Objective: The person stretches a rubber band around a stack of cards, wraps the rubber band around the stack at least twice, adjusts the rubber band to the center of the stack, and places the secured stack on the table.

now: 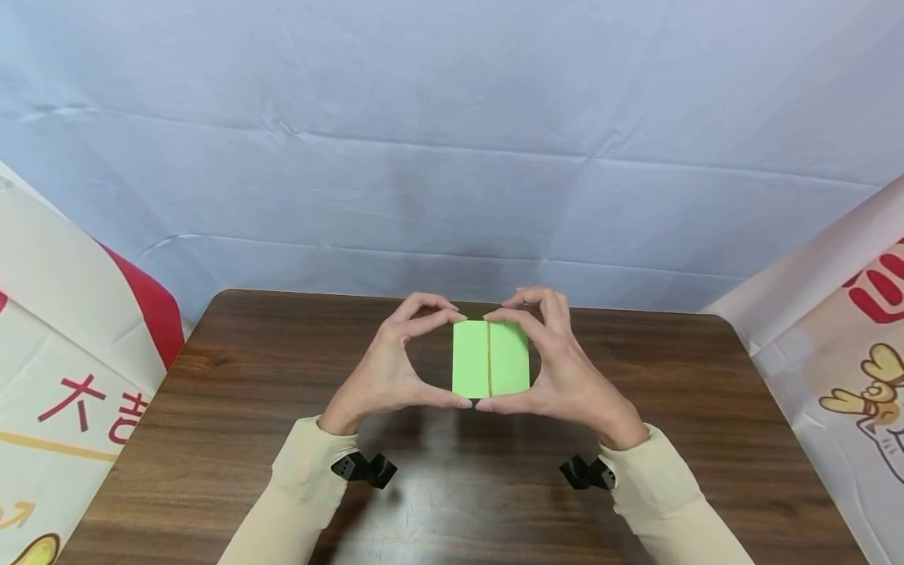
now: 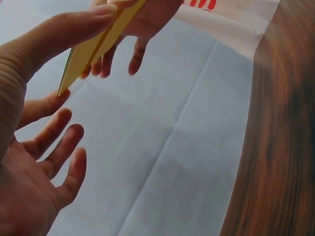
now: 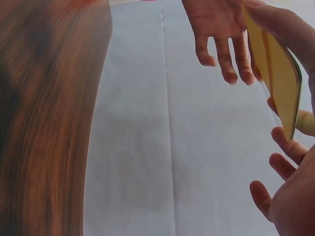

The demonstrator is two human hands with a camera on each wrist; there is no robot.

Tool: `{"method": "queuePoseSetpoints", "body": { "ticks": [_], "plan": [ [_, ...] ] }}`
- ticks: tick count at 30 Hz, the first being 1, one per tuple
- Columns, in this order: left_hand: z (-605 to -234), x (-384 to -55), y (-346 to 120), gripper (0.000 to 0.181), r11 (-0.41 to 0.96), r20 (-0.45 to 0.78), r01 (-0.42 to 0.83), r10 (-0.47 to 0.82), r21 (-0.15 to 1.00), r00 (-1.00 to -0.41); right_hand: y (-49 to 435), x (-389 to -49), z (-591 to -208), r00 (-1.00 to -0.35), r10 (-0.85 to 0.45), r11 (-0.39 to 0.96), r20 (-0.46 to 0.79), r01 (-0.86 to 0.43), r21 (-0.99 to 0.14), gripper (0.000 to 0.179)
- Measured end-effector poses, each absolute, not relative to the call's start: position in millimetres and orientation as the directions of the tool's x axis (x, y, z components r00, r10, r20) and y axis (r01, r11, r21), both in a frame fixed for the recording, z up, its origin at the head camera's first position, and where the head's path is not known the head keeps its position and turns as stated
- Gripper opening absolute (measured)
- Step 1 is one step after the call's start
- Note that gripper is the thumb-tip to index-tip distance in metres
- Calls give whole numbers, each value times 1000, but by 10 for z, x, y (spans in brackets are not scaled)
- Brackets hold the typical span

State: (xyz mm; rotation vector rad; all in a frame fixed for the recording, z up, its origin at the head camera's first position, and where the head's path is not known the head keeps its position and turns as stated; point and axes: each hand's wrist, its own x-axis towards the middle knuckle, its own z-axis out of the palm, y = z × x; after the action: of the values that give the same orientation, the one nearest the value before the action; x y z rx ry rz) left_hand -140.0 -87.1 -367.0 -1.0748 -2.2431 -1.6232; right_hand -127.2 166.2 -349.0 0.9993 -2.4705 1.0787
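Between both hands is a thin green paper square [image 1: 471, 361], held up above the table. A narrow ochre line crosses its middle from far edge to near edge; I cannot tell whether that is a band or a fold. In the left wrist view the underside of the paper square [image 2: 81, 61] looks yellow with a darker strip. My left hand [image 1: 395, 365] pinches the left part, thumb on the near edge and index finger at the far edge. My right hand [image 1: 565, 369] grips the right part the same way. Other fingers stay spread, off the paper.
The brown wooden table [image 1: 233, 392] has rounded far corners. Behind it hangs a pale blue-grey cloth [image 1: 452, 173]. Printed sheets stand on either side, a left one [image 1: 63, 353] with red characters and a right one [image 1: 840, 345] with a cartoon. Black wrist cameras [image 1: 363, 468] sit on both cuffs.
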Motion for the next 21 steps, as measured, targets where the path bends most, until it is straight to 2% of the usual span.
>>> {"method": "queuePoseSetpoints", "body": {
  "ticks": [8, 21],
  "plan": [
    [-3684, -1406, -882, 81, 156, 521, 639, 453, 753, -724, 1703, -1260, -3471, -723, -528, 490, 445, -688, -536, 95],
    [-3693, -1401, -888, 81, 143, 524, 639, 453, 755, -721, 1664, -1282, -3524, -704, -508, 467, 497, -710, -528, 92]
  ]
}}
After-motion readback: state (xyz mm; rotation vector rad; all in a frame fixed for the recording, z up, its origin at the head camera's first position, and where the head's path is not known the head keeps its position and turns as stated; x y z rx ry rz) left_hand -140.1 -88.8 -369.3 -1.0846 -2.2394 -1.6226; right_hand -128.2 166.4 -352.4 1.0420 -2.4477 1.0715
